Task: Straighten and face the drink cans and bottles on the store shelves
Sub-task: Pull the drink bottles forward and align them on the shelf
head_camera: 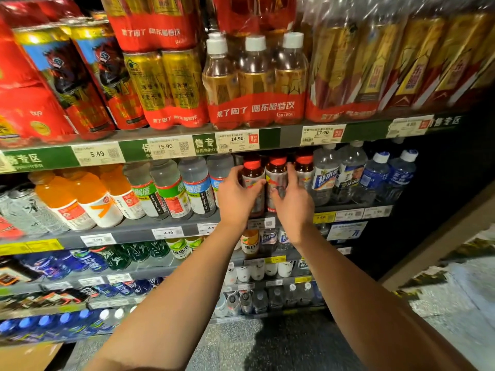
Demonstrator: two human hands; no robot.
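Note:
Three dark bottles with red caps stand side by side on the second shelf (139, 231). My left hand (237, 195) wraps the left red-capped bottle (252, 171), fingers on its left side and thumb across its front. My right hand (293, 200) holds the middle red-capped bottle (276, 175) from the right, with its fingers reaching up between that bottle and the right red-capped bottle (305, 167). All three stand upright. The hands hide much of the labels on the left and middle bottles.
Electrolyte bottles (195, 188) and orange drink bottles (88, 194) stand to the left, clear and blue water bottles (348, 172) to the right. Shrink-wrapped multipacks (254, 84) fill the shelf above. Lower shelves hold several more drinks. The dark shelf end panel (442, 183) is at the right.

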